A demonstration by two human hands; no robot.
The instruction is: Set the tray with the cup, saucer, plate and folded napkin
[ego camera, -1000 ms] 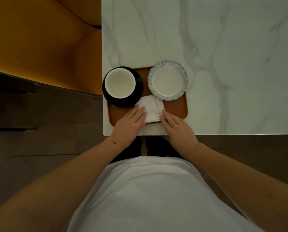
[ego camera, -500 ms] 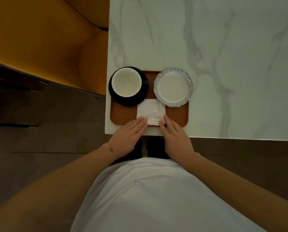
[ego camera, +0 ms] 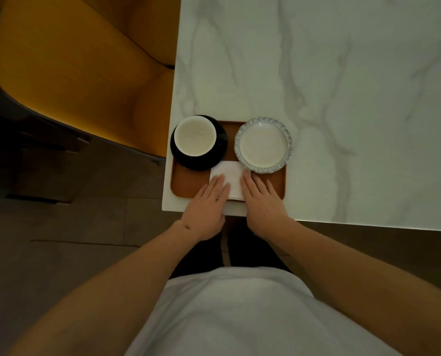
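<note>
Below, two bare forearms reaching forward from a white shirt [ego camera: 229,312], both palms down. Left hand [ego camera: 206,209] flat and spread, fingers together, fingertips resting on the near-left part of the folded white paper napkin [ego camera: 228,179], heel of the hand over the table's near edge. Right hand [ego camera: 263,204] likewise flat and uncurled, fingers lying along the napkin's right side and on the tray beside it; nothing gripped by either, only pressed or touched.

Folded napkin lying on the rounded rectangular brown tray [ego camera: 188,182], at its near middle, far corners tucked just against the saucer and the plate. White-lined round cup [ego camera: 195,136] standing on the black round saucer [ego camera: 201,160] in the tray's far-left part, saucer overhanging the tray's rim. Scalloped round plate with blue patterned border and pale centre [ego camera: 263,145] in the far-right part, apart from the saucer. Tray set at the near-left corner of the white grey-veined marble table [ego camera: 342,98]. Mustard-yellow upholstered seat [ego camera: 73,73] left of the table. No readable writing or brand anywhere.
</note>
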